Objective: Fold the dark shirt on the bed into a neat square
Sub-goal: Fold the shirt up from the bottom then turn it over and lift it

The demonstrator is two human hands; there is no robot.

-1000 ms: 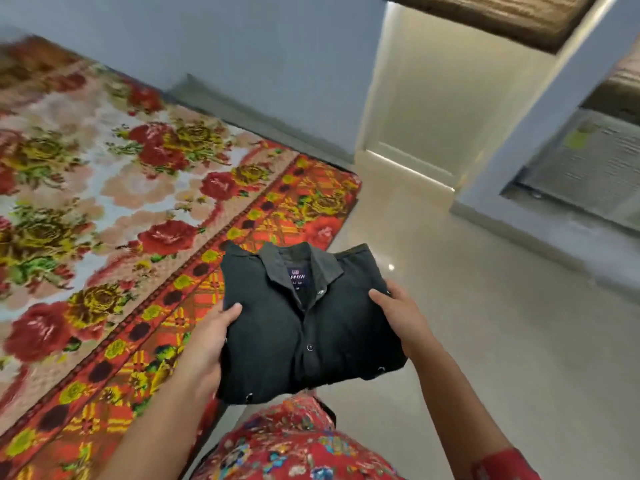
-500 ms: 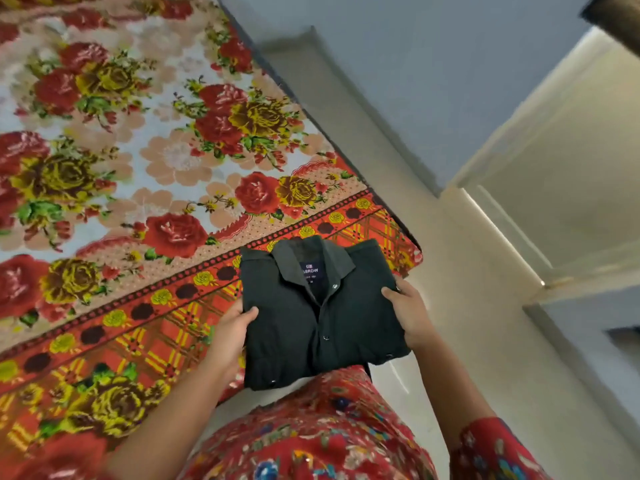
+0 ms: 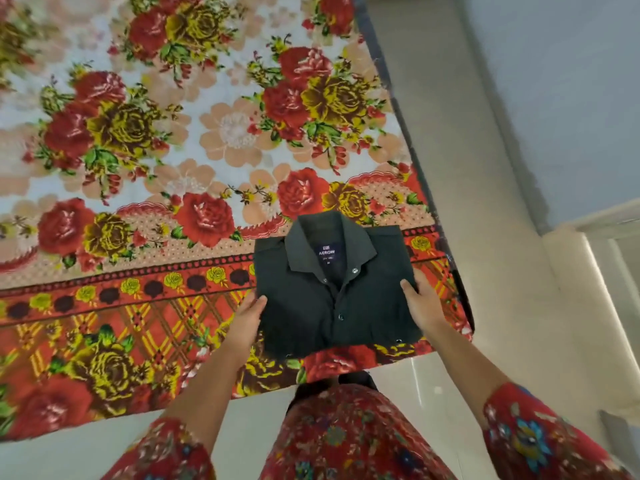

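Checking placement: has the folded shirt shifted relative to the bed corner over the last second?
Yes. The dark shirt, earlier half over the floor, is now wholly over the floral bedspread, inward of its corner.

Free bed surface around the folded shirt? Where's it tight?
Free: floral sheet left of the dark shirt and beyond its collar, all bare. Tight: the strip between shirt and the bed's right edge, where the right hand holds it; left hand holds the other side.
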